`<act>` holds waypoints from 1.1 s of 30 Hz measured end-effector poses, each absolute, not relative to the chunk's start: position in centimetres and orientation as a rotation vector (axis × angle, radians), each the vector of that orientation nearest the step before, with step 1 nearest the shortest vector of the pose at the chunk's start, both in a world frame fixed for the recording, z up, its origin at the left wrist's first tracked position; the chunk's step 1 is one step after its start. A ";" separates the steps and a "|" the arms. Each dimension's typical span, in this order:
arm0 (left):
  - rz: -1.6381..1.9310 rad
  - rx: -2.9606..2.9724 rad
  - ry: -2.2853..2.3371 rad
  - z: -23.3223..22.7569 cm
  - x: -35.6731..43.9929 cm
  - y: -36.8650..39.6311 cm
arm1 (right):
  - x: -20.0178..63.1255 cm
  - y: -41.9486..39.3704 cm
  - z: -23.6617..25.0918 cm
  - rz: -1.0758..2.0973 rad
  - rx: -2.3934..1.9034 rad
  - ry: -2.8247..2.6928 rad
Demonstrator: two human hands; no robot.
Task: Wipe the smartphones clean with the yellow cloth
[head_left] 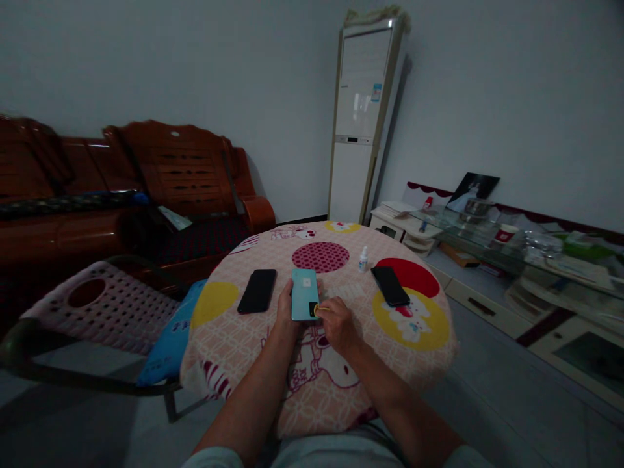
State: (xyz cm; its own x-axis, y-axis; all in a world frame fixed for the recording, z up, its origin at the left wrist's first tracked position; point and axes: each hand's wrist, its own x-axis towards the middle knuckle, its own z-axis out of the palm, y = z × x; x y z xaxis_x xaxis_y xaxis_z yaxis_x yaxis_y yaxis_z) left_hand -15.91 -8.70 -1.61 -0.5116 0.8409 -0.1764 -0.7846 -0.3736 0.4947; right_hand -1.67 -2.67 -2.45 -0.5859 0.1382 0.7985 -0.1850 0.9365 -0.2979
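A light blue phone (305, 292) lies back up on the round table's patterned cloth (322, 383). My left hand (285, 310) grips its left edge. My right hand (337, 321) pinches a small yellow swab or cloth (320, 311) against the black camera block at the phone's near right corner. A black phone (257, 290) lies to the left and another black phone (390, 285) to the right. A small white dropper bottle (363, 259) stands upright beyond them.
A pink woven chair (104, 305) with a blue cushion (171, 338) stands left of the table. A red-brown wooden sofa (146, 188) lines the back wall. A tall white air conditioner (361, 123) fills the corner. A cluttered glass-topped cabinet (526, 260) runs along the right.
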 end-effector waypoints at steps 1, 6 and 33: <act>2.013 0.122 0.642 -1.6 -15.9 -8.7 | -1.7 -2.6 -2.5 0.436 0.021 -2.159; 1.963 0.110 0.649 -1.4 -15.8 -8.8 | -1.6 -2.7 -2.5 0.435 0.050 -2.217; 1.849 0.145 0.607 -1.3 -15.1 -8.8 | -2.2 -2.0 -2.9 0.406 -0.046 -2.167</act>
